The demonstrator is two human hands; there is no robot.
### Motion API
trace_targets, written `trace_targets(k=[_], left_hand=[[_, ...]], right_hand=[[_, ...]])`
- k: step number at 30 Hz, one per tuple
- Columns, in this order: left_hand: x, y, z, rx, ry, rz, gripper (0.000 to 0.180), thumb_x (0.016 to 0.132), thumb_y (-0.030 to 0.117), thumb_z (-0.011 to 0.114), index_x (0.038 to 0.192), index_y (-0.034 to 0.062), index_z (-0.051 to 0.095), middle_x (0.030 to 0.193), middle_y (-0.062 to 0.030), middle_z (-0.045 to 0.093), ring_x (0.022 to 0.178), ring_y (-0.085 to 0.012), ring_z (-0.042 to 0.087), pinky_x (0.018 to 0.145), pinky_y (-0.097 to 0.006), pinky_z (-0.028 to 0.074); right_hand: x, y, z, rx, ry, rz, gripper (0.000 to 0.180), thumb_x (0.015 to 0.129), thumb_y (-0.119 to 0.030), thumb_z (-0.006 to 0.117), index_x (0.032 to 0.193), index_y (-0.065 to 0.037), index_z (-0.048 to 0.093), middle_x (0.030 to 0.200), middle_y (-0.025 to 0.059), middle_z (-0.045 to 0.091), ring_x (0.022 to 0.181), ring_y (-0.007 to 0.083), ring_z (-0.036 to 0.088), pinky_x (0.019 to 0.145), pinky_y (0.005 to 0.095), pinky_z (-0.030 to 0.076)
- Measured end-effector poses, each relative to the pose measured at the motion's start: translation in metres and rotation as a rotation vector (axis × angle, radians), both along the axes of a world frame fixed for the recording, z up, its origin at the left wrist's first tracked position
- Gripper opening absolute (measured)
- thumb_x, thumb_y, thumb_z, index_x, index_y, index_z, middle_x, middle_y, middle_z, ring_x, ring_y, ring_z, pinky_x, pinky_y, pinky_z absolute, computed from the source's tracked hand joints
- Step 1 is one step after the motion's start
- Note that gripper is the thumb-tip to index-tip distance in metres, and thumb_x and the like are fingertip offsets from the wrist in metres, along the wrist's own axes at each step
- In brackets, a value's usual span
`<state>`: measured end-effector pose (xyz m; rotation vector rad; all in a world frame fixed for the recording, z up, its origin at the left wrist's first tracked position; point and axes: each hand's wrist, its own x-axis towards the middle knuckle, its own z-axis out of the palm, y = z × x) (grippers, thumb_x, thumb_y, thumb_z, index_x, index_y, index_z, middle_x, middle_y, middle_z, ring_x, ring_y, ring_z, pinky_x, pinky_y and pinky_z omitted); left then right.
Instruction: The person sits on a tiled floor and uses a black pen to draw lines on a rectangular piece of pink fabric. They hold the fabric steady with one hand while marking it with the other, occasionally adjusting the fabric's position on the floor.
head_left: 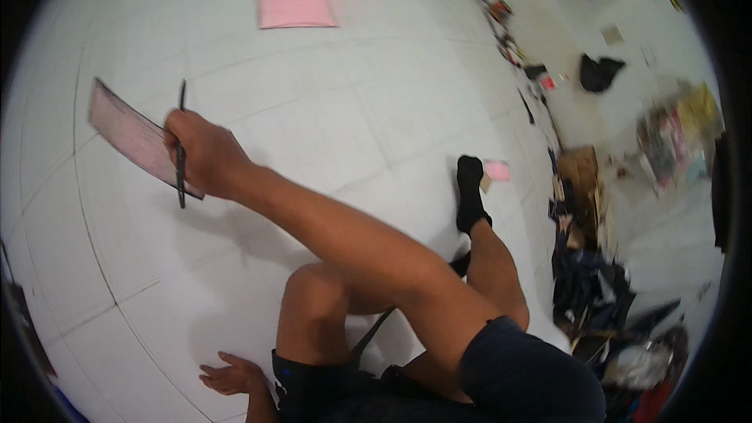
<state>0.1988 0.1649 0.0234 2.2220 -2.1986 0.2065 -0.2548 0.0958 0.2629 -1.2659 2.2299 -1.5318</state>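
My right hand point(205, 155) reaches out to the left, its fingers closed round a thin black stick-like tool point(181, 168) held roughly upright. A curved pink sheet with dark edges point(129, 127) also sticks out from this hand, raised above the floor; its exact kind I cannot make out. Low on the left, beside my bent knee, my left hand point(229, 377) has its fingers apart and holds nothing. Farther off, a square pink sheet point(298, 5) lies flat on the white floor.
I sit on a pale tiled floor point(258, 78) with my legs bent. A small pink piece point(497, 170) lies by my black-socked foot point(470, 188). Along the right are cardboard scraps point(578, 176), dark cloth point(583, 290), a black crumpled item point(599, 72) and plastic bags point(666, 137).
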Motion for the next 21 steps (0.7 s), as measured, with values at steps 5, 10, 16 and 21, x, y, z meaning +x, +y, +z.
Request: trace_targets(k=[5,10,16,21], left_hand=[[-0.003,-0.018,0.002,-0.014,-0.037,-0.004,0.076,0.104,0.065,0.045,0.156,0.0098,0.038,0.160,-0.0226,0.036,0.149,-0.0388,0.033,0.118,-0.057,0.029],[-0.012,-0.025,0.009,0.103,0.012,0.072,0.080,0.101,0.072,0.041,0.155,0.0130,0.038,0.160,-0.0229,0.035,0.149,-0.0399,0.033,0.118,-0.057,0.030],[-0.017,-0.031,0.009,0.202,0.236,0.033,0.086,0.098,0.070,0.049,0.160,0.0121,0.033,0.166,-0.0252,0.024,0.156,-0.0416,0.018,0.124,-0.058,0.016],[-0.005,-0.044,0.025,0.327,0.525,0.037,0.095,0.093,0.073,0.056,0.161,0.0099,0.032,0.170,-0.0251,0.014,0.160,-0.0396,0.005,0.127,-0.055,0.005]], right_hand=[[0.030,0.112,-0.011,-0.168,-0.115,-0.486,0.014,0.093,-0.003,0.061,0.101,-0.006,0.050,0.091,0.0145,0.063,0.075,0.0306,0.061,0.070,0.0394,0.049],[0.104,0.183,0.023,-0.331,-0.155,-0.792,0.015,0.099,-0.007,0.064,0.103,-0.006,0.050,0.083,0.0055,0.054,0.071,0.0147,0.053,0.065,0.0331,0.045],[0.161,0.221,0.032,-0.446,-0.097,-0.711,0.017,0.101,-0.008,0.066,0.101,-0.006,0.049,0.085,-0.0004,0.052,0.069,0.0061,0.047,0.058,0.0248,0.041],[0.194,0.246,0.026,-0.457,-0.185,-0.682,0.018,0.100,-0.014,0.067,0.103,-0.005,0.052,0.078,0.0038,0.053,0.067,0.0115,0.050,0.060,0.0315,0.043]])
